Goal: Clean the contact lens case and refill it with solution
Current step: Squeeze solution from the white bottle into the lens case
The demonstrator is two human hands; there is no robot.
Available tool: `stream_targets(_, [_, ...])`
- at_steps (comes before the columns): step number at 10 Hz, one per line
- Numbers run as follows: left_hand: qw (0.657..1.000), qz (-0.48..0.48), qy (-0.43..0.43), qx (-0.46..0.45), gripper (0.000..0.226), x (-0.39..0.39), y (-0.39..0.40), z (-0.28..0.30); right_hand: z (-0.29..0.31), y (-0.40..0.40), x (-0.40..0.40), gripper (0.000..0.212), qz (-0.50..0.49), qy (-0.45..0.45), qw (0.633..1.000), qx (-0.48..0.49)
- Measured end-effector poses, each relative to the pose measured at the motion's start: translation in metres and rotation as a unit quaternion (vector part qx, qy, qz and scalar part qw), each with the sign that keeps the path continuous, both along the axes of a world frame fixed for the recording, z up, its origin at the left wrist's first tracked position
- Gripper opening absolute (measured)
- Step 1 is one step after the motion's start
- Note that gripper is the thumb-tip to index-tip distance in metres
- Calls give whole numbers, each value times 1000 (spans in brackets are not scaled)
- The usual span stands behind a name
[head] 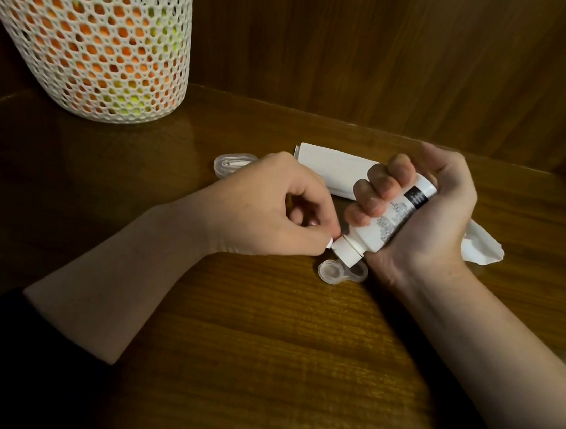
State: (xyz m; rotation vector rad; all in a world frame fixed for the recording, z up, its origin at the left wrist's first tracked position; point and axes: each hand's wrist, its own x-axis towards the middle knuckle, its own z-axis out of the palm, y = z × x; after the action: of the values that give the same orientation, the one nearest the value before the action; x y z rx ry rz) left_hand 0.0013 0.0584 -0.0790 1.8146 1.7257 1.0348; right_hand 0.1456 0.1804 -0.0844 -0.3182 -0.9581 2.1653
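While the right hand grips the tilted bottle, the left hand pinches its cap above the lens case at six o'clock.

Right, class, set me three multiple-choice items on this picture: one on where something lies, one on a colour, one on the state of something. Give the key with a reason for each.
1. Where does the open lens case lie?
A. inside the basket
B. on the table just under the bottle's cap end
C. on top of the tissue

2. What colour is the mesh basket at the back left?
A. white
B. blue
C. black

3. How is the solution bottle held?
A. standing upright, untouched
B. lying flat on the table
C. tilted cap-down in the right hand

Key: B, the case sits on the wooden table directly below the cap; A, the basket's mesh is white, with orange and yellow showing through; C, the right hand's fingers wrap the bottle, cap pointing down, while the left hand pinches at the cap.
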Motion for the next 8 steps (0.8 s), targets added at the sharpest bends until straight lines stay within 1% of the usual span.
stream_targets(2, [1000, 2, -1, 5, 17, 0, 0, 0, 2, -1, 0, 41, -9, 4, 1000, 4])
stream_targets(8, [1000, -1, -2, 10, 16, -4, 2, -3, 2, -1, 0, 40, -18, 1, 1000, 5])
